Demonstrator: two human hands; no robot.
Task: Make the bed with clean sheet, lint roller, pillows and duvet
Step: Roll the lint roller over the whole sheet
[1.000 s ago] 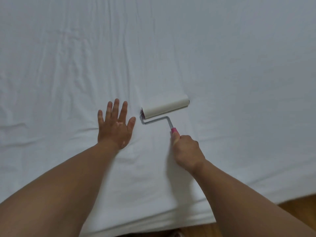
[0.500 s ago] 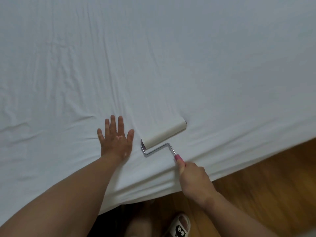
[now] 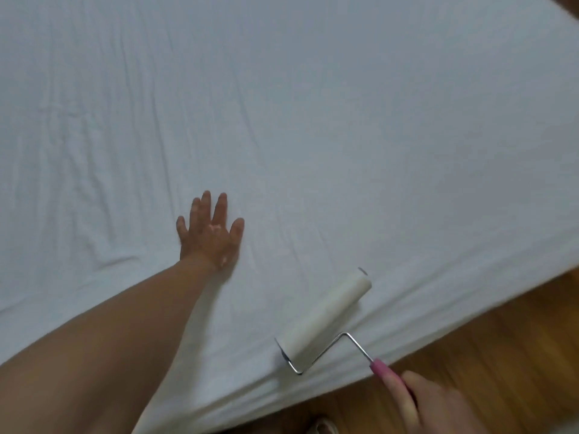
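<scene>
Two hands apart | left hand (image 3: 210, 233) flat, fingers spread, pinning sheet (image 3: 344, 136) | right hand (image 3: 438, 405) grips lint roller (image 3: 326, 321) handle, drum at near sheet edge | keep drum flat, overlap strokes

The sheet (image 3: 313, 120) fills most of the frame. The left hand (image 3: 210, 236) lies flat on it at centre; the lint roller (image 3: 324, 321) rests at its lower-right edge, with floor (image 3: 501, 355) beyond.
</scene>
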